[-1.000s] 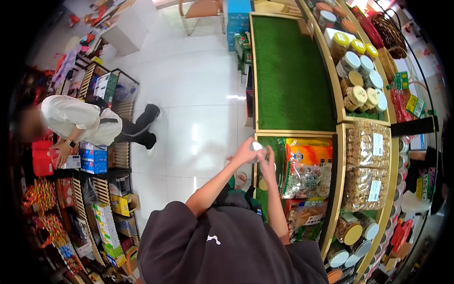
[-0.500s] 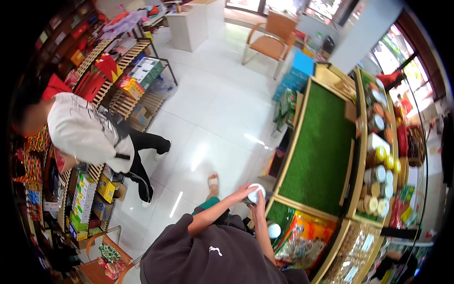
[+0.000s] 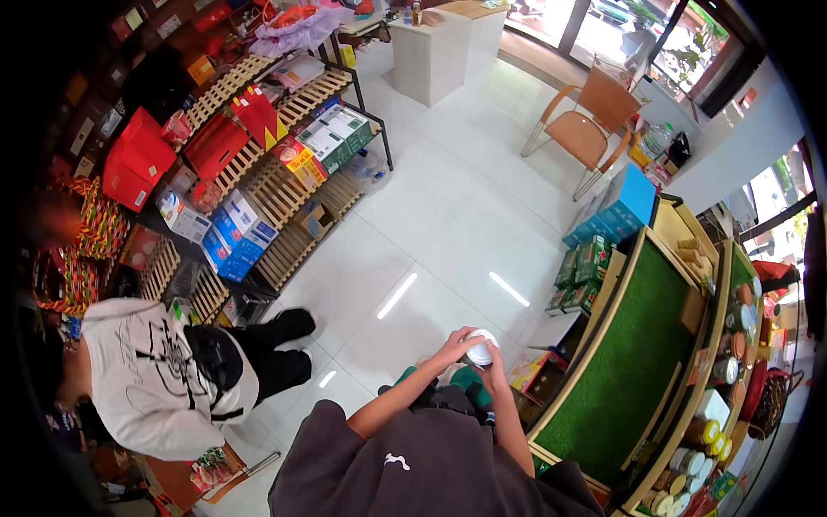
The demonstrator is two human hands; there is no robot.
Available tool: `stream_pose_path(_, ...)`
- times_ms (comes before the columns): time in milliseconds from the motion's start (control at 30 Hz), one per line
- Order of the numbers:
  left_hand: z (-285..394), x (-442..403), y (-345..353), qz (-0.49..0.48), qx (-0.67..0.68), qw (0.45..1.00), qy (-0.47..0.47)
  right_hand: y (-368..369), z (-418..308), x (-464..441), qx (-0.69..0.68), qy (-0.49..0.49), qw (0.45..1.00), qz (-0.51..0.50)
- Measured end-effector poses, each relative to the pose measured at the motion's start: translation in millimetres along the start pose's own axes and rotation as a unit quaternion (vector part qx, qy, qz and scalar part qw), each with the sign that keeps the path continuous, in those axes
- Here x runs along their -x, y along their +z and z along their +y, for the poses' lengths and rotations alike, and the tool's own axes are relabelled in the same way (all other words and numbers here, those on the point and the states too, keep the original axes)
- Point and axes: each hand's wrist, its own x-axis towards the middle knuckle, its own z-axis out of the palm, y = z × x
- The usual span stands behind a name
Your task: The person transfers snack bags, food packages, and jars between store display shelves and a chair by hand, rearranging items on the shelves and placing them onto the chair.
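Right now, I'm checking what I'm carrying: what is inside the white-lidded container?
Its contents cannot be seen. The lid of the white-lidded container faces the camera and covers the inside; the left hand and right hand hide much of the sides.

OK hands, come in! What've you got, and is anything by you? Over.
Left hand and right hand: both on round white-lidded container. Person in white printed top: off left, apart. Wooden counter with green turf: right side.
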Motion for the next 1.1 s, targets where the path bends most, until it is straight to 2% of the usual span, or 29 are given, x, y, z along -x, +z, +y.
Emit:
stream_pose_path(100,25,-35,-11,0.01,0.0,1.0,-0.02,7,-30,-38,0.016,0.025,0.999,-0.018)
stream_pose_path(167,60,-58,-10,0.021,-0.012,0.993,-0.117,14,-55,-66,0.013,0.038,0.999,-0.021)
stream_pose_path(200,72,-78,-13,0.019,-0.02,0.993,-0.115,17,-70,-82,0.016,0.052,0.998,-0.019)
stream_pose_path(267,95,-114,-12,0.032,-0.003,0.985,-0.172,18,-96,-122,0.01,0.072,0.997,-0.016)
stream_pose_path(300,97,-139,-14,0.023,0.007,0.986,-0.164,20,-111,-139,0.008,0.098,0.995,-0.014)
stream_pose_path(333,105,-164,-16,0.024,-0.005,0.987,-0.159,24,-131,-158,-0.001,0.09,0.996,-0.02)
stream_pose_path(400,125,-205,-19,0.066,-0.002,0.975,-0.211,30,-170,-190,0.059,0.079,0.995,-0.029)
stream_pose_path(467,147,-245,-20,0.044,0.003,0.978,-0.202,29,-205,-226,0.057,0.081,0.995,-0.023)
stream_pose_path(567,186,-291,-10,0.057,0.016,0.985,-0.161,19,-248,-274,0.047,0.055,0.994,-0.076)
stream_pose_path(700,196,-370,2,-0.006,0.053,0.986,-0.156,12,-302,-305,0.081,0.031,0.996,0.034)
stream_pose_path(767,211,-397,17,0.021,0.028,0.985,-0.171,0,-325,-328,0.081,0.027,0.995,0.052)
stream_pose_path(867,198,-469,22,0.027,0.023,0.983,-0.181,-17,-353,-365,0.075,0.027,0.994,0.079)
stream_pose_path(967,244,-531,32,0.0,-0.017,0.981,-0.191,-18,-405,-408,0.071,0.06,0.992,0.084)
stream_pose_path(1100,293,-620,34,-0.05,-0.07,0.979,-0.185,-19,-474,-468,0.051,0.046,0.993,0.095)
